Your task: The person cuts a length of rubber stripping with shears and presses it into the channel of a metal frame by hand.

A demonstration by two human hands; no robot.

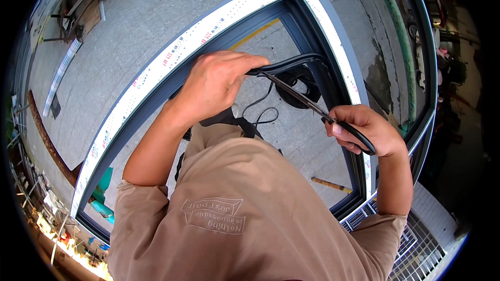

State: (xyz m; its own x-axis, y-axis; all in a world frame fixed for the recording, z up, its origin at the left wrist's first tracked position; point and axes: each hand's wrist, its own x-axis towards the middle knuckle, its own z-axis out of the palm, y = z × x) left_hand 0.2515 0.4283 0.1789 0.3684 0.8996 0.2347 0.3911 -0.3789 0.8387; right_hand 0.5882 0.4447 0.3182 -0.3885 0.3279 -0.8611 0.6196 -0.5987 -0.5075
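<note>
My left hand (216,84) is closed on a black rubber seal strip (291,63), pinching it between thumb and fingers. From there the strip curves right to the inner corner of a dark grey window frame (179,54) faced with white printed film. My right hand (372,129) grips the black handles of a pair of scissors (298,95). Their long blades point up and left, with the tips against the strip beside my left fingertips. Whether the blades have cut into it, I cannot tell. Below hangs or lies a coil of black strip (301,99), a loose end looping leftward.
The frame surrounds my body, and a mullion (333,36) divides off a second opening on the right. A rusty pipe (49,143) and a wrapped roll (61,78) lie at left on the grey paving (151,0). Metal grating (419,244) stands at lower right.
</note>
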